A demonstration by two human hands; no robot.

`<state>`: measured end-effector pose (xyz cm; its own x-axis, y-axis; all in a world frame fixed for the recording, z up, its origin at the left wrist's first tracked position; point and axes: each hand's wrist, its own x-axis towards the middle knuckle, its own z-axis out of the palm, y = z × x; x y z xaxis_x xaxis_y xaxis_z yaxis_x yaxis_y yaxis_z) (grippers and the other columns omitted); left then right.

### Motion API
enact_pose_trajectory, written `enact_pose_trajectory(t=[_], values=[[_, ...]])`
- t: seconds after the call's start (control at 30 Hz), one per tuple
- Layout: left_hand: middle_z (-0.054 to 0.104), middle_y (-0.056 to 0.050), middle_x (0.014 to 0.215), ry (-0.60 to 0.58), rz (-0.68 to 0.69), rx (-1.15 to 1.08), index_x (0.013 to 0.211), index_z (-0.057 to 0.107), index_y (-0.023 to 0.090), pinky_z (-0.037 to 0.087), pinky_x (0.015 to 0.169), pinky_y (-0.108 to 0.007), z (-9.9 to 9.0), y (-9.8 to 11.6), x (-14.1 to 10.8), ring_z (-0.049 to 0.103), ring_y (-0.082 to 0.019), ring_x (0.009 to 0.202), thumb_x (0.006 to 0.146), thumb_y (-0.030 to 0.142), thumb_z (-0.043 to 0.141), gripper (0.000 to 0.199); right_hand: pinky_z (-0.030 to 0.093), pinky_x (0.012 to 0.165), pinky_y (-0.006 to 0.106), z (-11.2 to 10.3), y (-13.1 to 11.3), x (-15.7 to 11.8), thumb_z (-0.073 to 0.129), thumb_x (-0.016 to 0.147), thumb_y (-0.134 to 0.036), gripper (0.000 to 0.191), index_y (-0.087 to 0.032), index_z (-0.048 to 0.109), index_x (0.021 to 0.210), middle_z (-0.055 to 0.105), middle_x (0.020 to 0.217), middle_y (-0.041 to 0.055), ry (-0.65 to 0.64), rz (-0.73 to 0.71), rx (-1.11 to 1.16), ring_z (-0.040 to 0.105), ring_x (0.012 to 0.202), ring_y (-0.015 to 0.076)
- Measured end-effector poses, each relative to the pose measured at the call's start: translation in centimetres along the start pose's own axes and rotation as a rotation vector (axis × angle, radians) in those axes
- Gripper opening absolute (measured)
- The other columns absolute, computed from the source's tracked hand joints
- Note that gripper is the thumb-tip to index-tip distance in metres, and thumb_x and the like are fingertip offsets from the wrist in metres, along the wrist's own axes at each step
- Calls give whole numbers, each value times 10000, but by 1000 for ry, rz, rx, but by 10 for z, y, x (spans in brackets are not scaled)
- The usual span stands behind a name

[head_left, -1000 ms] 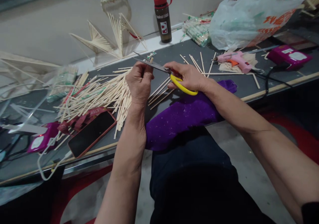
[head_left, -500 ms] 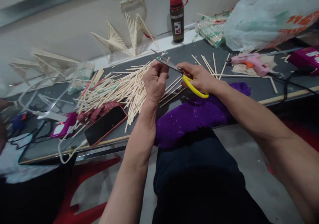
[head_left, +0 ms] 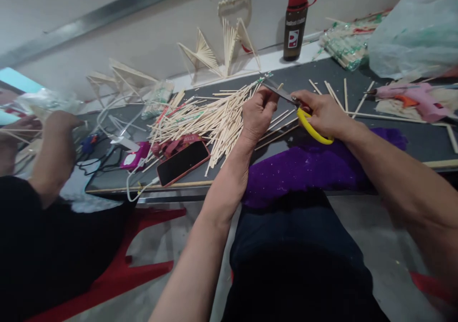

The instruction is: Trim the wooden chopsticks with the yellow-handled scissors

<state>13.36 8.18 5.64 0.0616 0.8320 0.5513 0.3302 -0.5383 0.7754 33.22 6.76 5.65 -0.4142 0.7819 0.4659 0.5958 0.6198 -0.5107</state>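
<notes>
Wooden stick (head_left: 281, 86) in view, its short pale end standing just above the fingers (head_left: 272, 105) of my left hand (head_left: 256, 117), which I have closed narrowly in a pinch at the middle of the work. My right hand (head_left: 324, 113) grips scissors (head_left: 316, 129) by the yellow handles. Their long axis slants from the handles, low on my right, up and leftward past the pinch, with the metal blades crossing close by the exposed end. The left fingers are nearer to the stick, which lies directly at their tips; the right fingers sit just beside it, on the handle side. I cannot tell whether the stick lies between the blades or only behind them, and its lower part is hidden by the left hand. Beyond the left wrist, a heap of loose sticks (head_left: 229, 117) spreads over the dark surface (head_left: 297, 77), with a phone (head_left: 183, 163) at its near edge. A purple cloth (head_left: 304, 171) lies below my hands, and a pink glue gun (head_left: 417, 98) rests to the right.
</notes>
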Motion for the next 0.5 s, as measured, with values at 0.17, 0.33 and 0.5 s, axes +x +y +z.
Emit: enact_pose_trajectory(t=[0.17,0.33,0.5], values=[[595,32,700,4,13,-66,788,549,194,475,676,-258,3,-5,0,549,-92,651,899,227,635,145,400,586,347,3,4,0,627,749,-273,395,-277,624,1144,595,757,30,34,0,-27,483,610,175],[572,43,679,-7,39,-93,769,543,182,463,673,-249,2,-6,1,527,-81,642,887,192,637,150,422,618,376,3,2,-2,664,763,-423,476,-280,601,1213,629,833,56,11,39,-45,543,675,220],[587,52,687,-36,116,-25,798,573,188,468,654,-232,0,-11,3,556,-80,650,916,232,581,126,446,655,399,-2,-3,-3,651,762,-501,525,-318,587,1250,638,859,49,-26,86,-67,589,732,261]])
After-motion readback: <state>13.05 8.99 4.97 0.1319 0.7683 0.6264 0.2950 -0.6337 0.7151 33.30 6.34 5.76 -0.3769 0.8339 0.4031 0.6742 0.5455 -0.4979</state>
